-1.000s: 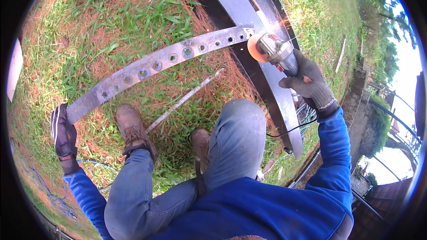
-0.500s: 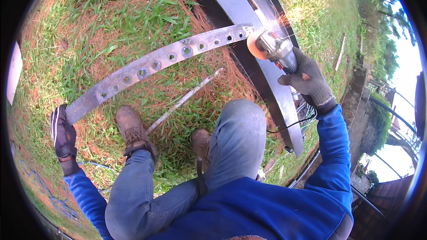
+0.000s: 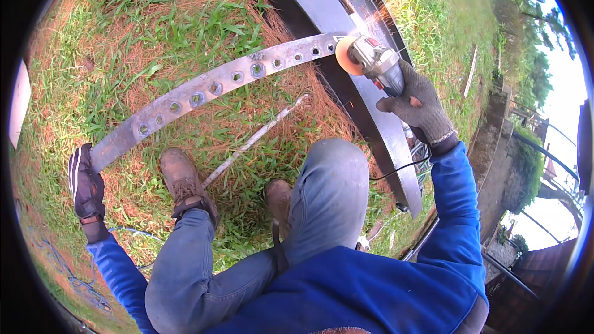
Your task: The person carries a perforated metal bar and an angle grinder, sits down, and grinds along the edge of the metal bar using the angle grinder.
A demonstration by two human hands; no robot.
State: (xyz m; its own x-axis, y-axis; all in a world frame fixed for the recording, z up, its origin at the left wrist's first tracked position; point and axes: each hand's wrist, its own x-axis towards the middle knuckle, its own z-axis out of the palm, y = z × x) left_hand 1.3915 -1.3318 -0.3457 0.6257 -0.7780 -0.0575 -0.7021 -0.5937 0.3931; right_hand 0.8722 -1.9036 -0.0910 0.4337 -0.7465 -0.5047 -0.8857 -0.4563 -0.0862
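A long flat metal bar (image 3: 213, 86) with a row of round holes reaches across the grass, its far end resting on a dark steel beam (image 3: 385, 127). My left hand (image 3: 85, 182), in a dark glove with white stripes, grips the near left end of the bar. My right hand (image 3: 422, 104), in a grey-brown knit glove with a hole, is wrapped round the body of an angle grinder (image 3: 378, 65). Its orange disc (image 3: 348, 55) is against the bar's far end, and sparks (image 3: 375, 17) fly off beyond it. The disc hides part of that end.
A pale rod (image 3: 255, 139) lies on the grass between my boot (image 3: 184, 176) and the beam. The grinder's black cord (image 3: 396, 171) crosses the beam by my knee. Blue rope (image 3: 77, 281) lies at lower left. A wall (image 3: 495, 161) stands at right.
My right hand and the grinder have shifted slightly left, so the disc covers more of the bar's end. The bar and my left hand have barely moved. Sparks still fly.
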